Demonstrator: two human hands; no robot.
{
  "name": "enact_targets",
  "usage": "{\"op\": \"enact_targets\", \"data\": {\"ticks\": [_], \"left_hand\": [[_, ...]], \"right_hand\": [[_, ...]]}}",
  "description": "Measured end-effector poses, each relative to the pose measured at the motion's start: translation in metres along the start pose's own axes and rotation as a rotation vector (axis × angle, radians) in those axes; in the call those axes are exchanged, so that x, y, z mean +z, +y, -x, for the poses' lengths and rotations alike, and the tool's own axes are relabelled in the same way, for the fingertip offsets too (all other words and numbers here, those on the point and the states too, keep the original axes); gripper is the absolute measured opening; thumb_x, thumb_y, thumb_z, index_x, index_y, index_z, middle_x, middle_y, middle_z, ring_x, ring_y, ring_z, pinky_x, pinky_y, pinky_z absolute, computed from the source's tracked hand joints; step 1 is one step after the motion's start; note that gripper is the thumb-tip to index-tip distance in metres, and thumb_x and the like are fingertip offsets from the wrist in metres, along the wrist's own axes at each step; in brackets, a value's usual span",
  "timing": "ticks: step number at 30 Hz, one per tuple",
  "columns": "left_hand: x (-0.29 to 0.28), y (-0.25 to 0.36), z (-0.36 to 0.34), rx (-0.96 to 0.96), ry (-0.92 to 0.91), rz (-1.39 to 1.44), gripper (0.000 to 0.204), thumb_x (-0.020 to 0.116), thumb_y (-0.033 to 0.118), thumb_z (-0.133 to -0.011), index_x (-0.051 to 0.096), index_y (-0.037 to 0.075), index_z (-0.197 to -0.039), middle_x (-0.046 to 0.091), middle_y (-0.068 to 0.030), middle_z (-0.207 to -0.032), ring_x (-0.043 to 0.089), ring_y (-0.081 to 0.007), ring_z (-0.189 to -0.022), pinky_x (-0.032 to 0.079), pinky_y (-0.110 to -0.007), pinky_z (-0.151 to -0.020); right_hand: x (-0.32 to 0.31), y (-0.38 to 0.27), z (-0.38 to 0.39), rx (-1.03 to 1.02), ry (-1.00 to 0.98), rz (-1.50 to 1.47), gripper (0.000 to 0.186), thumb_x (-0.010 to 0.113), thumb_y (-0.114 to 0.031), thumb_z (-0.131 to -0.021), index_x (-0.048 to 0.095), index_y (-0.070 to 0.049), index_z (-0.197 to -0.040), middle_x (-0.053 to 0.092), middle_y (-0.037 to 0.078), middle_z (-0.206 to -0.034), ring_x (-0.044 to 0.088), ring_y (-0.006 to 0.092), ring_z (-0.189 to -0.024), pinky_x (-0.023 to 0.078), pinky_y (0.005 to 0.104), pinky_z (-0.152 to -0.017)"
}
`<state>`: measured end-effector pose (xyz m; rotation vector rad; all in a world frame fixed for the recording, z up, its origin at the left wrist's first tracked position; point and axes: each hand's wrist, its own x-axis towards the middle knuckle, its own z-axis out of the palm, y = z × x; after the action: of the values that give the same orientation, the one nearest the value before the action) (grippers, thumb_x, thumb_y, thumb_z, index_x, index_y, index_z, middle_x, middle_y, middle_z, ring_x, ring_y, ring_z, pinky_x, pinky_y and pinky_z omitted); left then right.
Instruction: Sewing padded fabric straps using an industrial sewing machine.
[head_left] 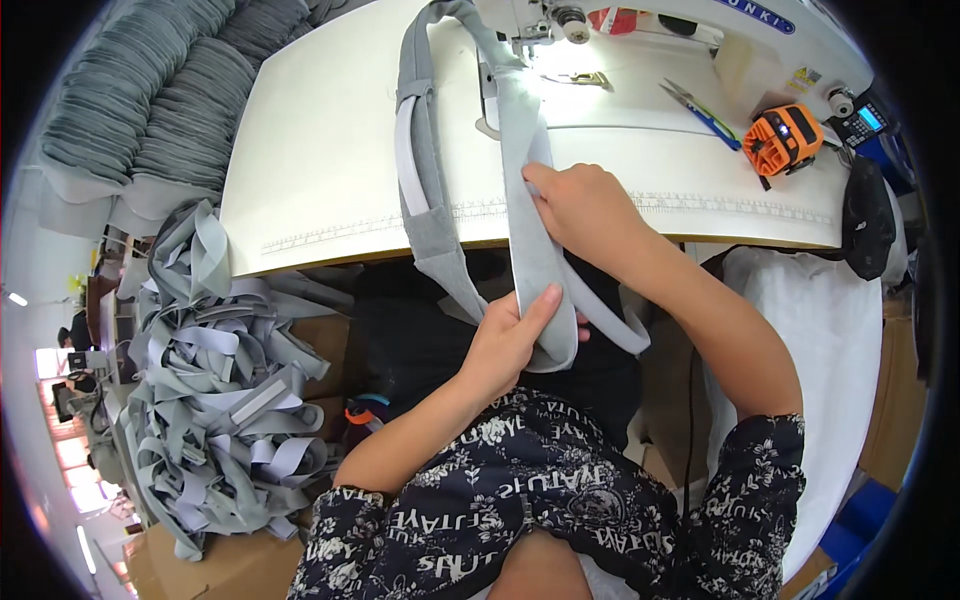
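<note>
A long grey fabric strip [527, 230] runs from under the lit needle area of a sewing machine [800, 45] toward me, over the table's front edge. My left hand [505, 340] grips its near end, thumb on top and fingers beneath, just off the table edge. Higher up, my right hand [585, 205] pinches the strip's right edge, above the printed ruler. To the left, a looped grey band [432, 150] with a paler inner strip lies across the table and hangs over the edge. Glare washes out the stitching spot.
On the white table [320, 130] at right lie tweezers [700, 110], an orange-and-black device [782, 140] and a small display panel [865, 122]. Stacked grey pieces [150, 100] stand at far left. Below them is a heap of grey strips [220, 420]. White cloth [790, 370] hangs at right.
</note>
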<state>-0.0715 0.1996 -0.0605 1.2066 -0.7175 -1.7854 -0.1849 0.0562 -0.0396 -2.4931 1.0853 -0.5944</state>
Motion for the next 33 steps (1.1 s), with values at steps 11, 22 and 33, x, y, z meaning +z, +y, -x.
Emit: {"op": "enact_targets", "data": {"ticks": [11,22,33], "left_hand": [[-0.004,0.008,0.002,-0.036,0.135,0.166,0.029,0.069,0.021,-0.089,0.062,-0.002,-0.104,0.065,-0.0044,-0.091,0.063,-0.0117,-0.08,0.051,-0.027,-0.071],[-0.011,0.007,0.004,-0.086,0.12,0.137,0.026,0.07,0.02,-0.088,0.062,0.0,-0.103,0.064,-0.0039,-0.09,0.062,-0.0119,-0.079,0.051,-0.028,-0.071],[-0.023,0.042,0.022,-0.219,-0.049,-0.669,0.039,0.065,0.03,-0.092,0.063,-0.004,-0.112,0.072,-0.0095,-0.082,0.067,-0.0128,-0.071,0.053,-0.028,-0.061]], "right_hand": [[-0.013,0.011,0.023,0.066,-0.053,-0.428,0.014,0.059,-0.011,-0.083,0.063,-0.002,-0.091,0.067,0.018,-0.075,0.064,0.0392,-0.069,0.051,0.0454,-0.063],[-0.002,0.023,0.044,-0.586,0.334,0.087,0.037,0.06,-0.01,-0.075,0.064,0.0,-0.11,0.066,0.012,-0.111,0.062,0.0272,-0.107,0.05,0.0391,-0.091],[0.008,0.027,0.039,-0.611,0.332,-0.045,0.029,0.059,-0.01,-0.074,0.065,0.006,-0.098,0.065,0.016,-0.103,0.063,0.0291,-0.1,0.051,0.0401,-0.09]]}}
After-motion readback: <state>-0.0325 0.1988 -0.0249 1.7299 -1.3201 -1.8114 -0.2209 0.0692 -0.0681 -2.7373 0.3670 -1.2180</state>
